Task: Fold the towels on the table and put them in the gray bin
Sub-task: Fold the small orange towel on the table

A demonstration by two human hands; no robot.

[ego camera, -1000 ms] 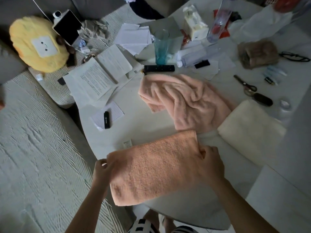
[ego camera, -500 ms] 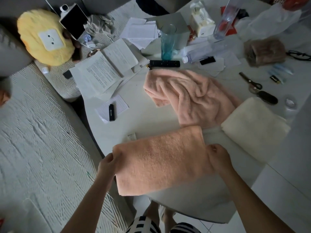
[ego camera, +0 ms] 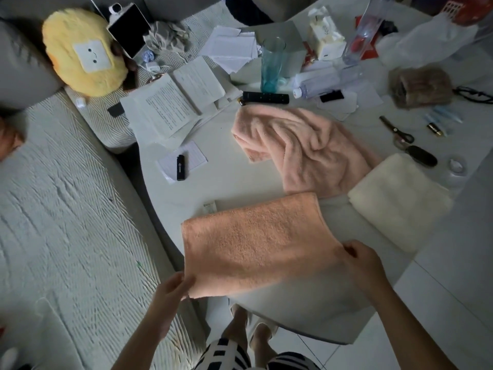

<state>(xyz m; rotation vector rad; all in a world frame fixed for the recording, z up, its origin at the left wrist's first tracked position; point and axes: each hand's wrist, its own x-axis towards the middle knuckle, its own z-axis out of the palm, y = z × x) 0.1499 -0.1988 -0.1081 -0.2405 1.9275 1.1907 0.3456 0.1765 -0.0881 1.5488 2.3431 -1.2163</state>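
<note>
An orange towel, folded into a flat rectangle, lies at the near edge of the white table. My left hand pinches its near left corner. My right hand grips its near right corner. Behind it a pink towel lies crumpled in the middle of the table. A cream towel sits folded to the right, touching the pink one. No gray bin shows in this view.
Papers, a black lighter, a remote, a teal glass, a bottle, scissors and glasses crowd the far table. A ribbed sofa with a yellow plush lies to the left.
Both hands slid from the towel's side edges down to its near corners. The camera view shifted slightly, and the towel now hangs less over the table edge.
</note>
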